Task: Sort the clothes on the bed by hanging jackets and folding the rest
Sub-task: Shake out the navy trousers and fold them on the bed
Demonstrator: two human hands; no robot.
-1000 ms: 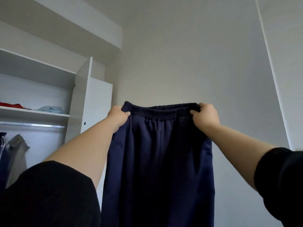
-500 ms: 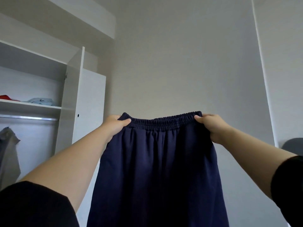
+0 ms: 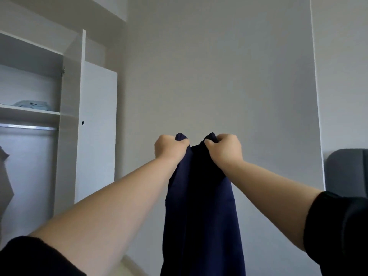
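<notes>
Navy trousers are held up mid-air, waistband ends gripped in the left hand and right hand, fists nearly touching. Ends should be matched flush and legs aligned before anything is laid flat.

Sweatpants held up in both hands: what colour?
Dark navy blue sweatpants, plain with no pattern; the head view, the only one, shows them clearly.

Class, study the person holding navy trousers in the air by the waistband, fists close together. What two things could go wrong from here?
1. The left hand and right hand each grip only a bunched corner of the navy trousers; a slip might drop one side.
2. Their lower part hangs out of view below, so it may twist or fold unevenly unnoticed.
</notes>
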